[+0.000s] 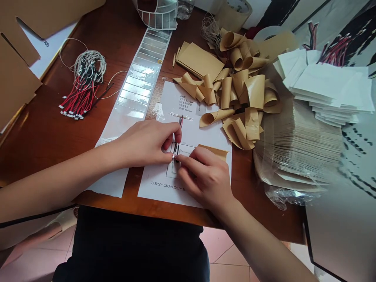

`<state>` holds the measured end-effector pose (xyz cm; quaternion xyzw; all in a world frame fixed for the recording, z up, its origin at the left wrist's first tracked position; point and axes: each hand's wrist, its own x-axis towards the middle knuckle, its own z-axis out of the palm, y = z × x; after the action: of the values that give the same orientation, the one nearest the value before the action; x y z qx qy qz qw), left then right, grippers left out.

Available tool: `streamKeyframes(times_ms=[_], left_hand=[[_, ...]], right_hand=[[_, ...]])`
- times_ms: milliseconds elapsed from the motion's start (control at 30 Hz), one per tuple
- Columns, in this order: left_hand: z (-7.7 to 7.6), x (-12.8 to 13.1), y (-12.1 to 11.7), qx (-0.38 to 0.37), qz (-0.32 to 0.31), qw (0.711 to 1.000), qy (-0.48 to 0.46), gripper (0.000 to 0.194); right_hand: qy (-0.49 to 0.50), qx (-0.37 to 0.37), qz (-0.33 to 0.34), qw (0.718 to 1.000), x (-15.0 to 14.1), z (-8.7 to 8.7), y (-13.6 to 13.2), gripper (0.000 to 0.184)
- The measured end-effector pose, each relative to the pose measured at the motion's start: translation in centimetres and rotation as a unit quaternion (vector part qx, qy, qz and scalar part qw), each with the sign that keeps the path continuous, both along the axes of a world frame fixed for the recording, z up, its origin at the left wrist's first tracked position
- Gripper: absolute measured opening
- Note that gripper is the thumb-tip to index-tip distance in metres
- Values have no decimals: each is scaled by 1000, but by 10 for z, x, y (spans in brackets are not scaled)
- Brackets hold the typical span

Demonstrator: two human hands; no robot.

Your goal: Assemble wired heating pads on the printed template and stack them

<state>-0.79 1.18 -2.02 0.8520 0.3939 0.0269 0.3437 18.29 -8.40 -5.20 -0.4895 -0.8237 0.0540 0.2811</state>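
My left hand and my right hand meet over a printed white sheet on the wooden table. Between their fingertips is a small silvery wired part. Its thin dark wires run up the sheet, with a bit of red near the top. A similar silvery strip lies just above my hands. A tan paper strip sticks out past my right fingers. A drawn outline on the sheet is partly hidden beneath them.
A strip of silver labels lies left of the sheet, beside a bundle of red-and-black wires. Curled tan paper pieces heap up behind it. A plastic-wrapped stack of tan sheets and white cards stand at right.
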Motion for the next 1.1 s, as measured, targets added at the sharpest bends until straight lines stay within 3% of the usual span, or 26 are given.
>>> streamKeyframes(times_ms=[833, 1100], left_hand=[[2, 0, 1, -11, 11, 1000, -15, 24], [-2, -1, 2, 2, 3, 1000, -14, 23]], right_hand=[[-1, 6, 6, 1000, 0, 1, 0, 25], [14, 17, 39, 999, -1, 2, -1, 23]])
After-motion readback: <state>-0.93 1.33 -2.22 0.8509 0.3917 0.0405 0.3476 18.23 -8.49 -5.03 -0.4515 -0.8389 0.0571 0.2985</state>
